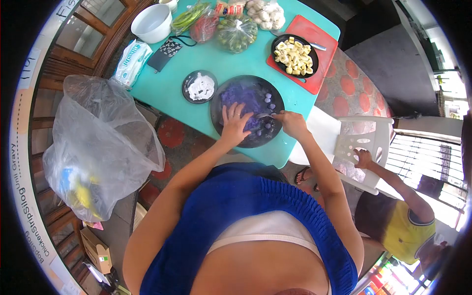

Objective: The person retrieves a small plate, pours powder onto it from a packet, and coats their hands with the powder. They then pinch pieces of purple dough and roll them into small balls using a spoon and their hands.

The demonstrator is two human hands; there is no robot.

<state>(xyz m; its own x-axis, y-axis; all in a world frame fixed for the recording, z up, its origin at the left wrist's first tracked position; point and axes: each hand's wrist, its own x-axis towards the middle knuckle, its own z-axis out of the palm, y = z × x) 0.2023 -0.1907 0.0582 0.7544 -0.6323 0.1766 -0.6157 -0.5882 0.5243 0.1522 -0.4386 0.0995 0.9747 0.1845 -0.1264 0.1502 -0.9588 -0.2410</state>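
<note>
On a round black tray (247,142) lies a spread-out purple dough-like mass (236,93), with several small purple balls (267,96) along the right side. My left hand (234,123) rests on the lower left of the purple mass, fingers spread, with a ring on one finger. At the tray's right edge my right hand (293,124) is closed around the handle of a metal spoon (263,115), whose head points left toward the mass. A small black plate of white powder (201,87) sits just left of the tray.
The turquoise table (177,110) also holds a red cutting board (322,69) with a black plate of cut pale pieces (295,55), bagged produce (236,34), a white bowl (151,23) and a wipes pack (132,61). A large plastic bag (98,132) stands left; a person (408,216) touches a white chair (361,142).
</note>
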